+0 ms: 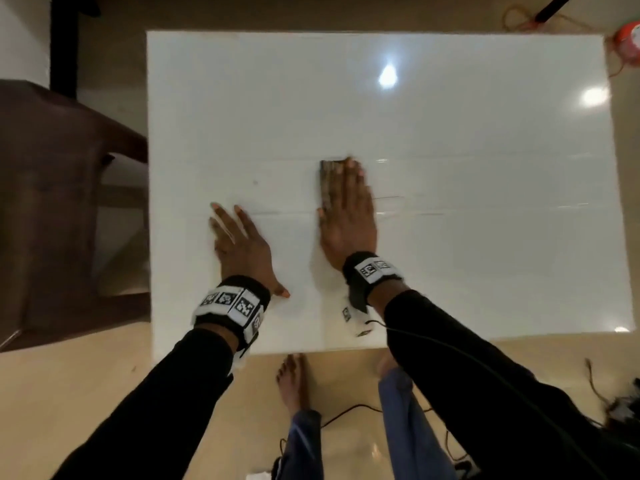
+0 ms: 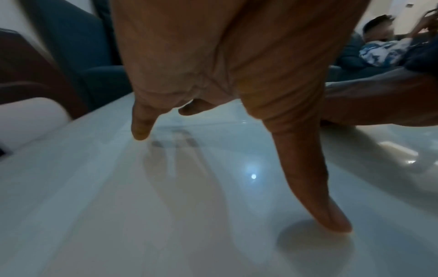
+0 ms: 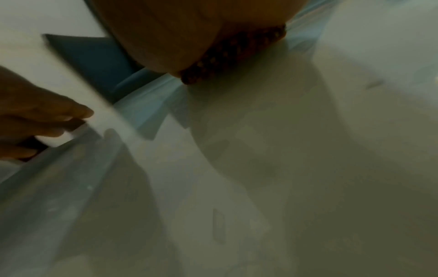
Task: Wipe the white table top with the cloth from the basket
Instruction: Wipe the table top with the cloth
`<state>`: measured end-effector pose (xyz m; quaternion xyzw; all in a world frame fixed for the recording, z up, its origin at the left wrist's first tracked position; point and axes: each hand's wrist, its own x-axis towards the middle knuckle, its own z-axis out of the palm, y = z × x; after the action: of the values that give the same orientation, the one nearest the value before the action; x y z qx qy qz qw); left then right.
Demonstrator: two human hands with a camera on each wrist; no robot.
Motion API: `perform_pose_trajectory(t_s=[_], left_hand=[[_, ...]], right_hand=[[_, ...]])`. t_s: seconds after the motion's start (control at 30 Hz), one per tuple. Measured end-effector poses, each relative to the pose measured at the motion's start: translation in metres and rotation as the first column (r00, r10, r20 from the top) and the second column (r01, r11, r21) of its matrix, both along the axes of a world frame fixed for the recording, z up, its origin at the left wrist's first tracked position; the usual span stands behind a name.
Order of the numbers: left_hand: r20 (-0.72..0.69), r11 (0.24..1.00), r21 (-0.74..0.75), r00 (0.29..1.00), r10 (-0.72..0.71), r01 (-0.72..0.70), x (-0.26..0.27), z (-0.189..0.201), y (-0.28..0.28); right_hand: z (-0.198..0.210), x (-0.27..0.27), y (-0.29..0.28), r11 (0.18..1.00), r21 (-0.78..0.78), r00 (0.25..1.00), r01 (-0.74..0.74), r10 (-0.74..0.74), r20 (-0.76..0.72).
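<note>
Wiping step in hand, judged from the head view. Right hand (image 1: 348,216) laid flat, fingers straight, pressing the folded brown cloth (image 1: 329,183) against the white table top (image 1: 450,133) near the centre of the frame. Cloth mostly covered by the fingers, its left edge showing. Seen in the right wrist view as a dark knobbly strip (image 3: 234,54) under the palm. Left hand (image 1: 242,245) released, fingers spread, propped on the table at lower left of centre; thumb tip (image 2: 336,223) touching the glossy surface. Next move, as a judgement: sliding the cloth under steady pressure toward the unwiped stretches at upper and right of the frame. Basket not in view in any picture; no other container visible, contents not tellable.
</note>
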<state>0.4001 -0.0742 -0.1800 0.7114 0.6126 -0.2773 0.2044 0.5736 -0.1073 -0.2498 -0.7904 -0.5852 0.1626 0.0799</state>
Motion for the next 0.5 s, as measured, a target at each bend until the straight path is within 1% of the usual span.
perform_pose_trajectory(t_s=[0.03,0.1,0.13,0.2,0.23,0.27,0.3,0.33,0.4,0.43,0.5], left_hand=[[-0.002,0.997,0.005,0.997,0.071,-0.071,-0.025,0.000,-0.007],[0.038,0.975,-0.005,0.974,0.222,-0.222,-0.073,-0.005,-0.018],[0.041,0.963,0.003,0.962,0.270,-0.270,-0.099,-0.006,-0.023],[0.049,0.949,-0.038,0.948,0.315,-0.314,-0.137,-0.007,-0.032],[0.090,0.937,-0.074,0.933,0.349,-0.343,-0.150,-0.009,-0.036],[0.127,0.924,-0.106,0.916,0.380,-0.368,-0.156,-0.010,-0.038],[0.156,0.921,-0.131,0.909,0.385,-0.368,-0.160,-0.014,-0.039],[0.159,0.927,-0.151,0.917,0.367,-0.345,-0.161,-0.014,-0.040],[0.125,0.948,-0.149,0.945,0.301,-0.282,-0.161,-0.017,-0.045],[0.095,0.961,-0.132,0.961,0.258,-0.245,-0.164,-0.019,-0.049],[0.005,0.969,-0.146,0.979,0.202,-0.199,-0.164,-0.015,-0.052]], right_hand=[[0.002,-0.034,0.002,0.999,-0.001,0.999,-0.052,0.052,-0.016],[0.004,-0.090,0.004,0.989,-0.028,0.988,-0.148,0.147,-0.039],[0.006,-0.120,0.004,0.982,-0.036,0.982,-0.183,0.181,-0.049],[0.010,-0.170,0.002,0.970,-0.038,0.968,-0.238,0.234,-0.088],[0.013,-0.189,-0.001,0.958,-0.051,0.955,-0.283,0.277,-0.105],[0.013,-0.204,-0.007,0.939,-0.067,0.940,-0.336,0.330,-0.090],[0.014,-0.215,-0.015,0.916,-0.073,0.917,-0.396,0.390,-0.080],[0.014,-0.224,-0.026,0.890,-0.072,0.893,-0.449,0.445,-0.066],[0.014,-0.231,-0.050,0.852,-0.093,0.857,-0.515,0.513,-0.050],[0.012,-0.230,-0.058,0.839,-0.104,0.845,-0.534,0.533,-0.041],[0.012,-0.212,-0.061,0.828,-0.046,0.829,-0.559,0.558,-0.028]])
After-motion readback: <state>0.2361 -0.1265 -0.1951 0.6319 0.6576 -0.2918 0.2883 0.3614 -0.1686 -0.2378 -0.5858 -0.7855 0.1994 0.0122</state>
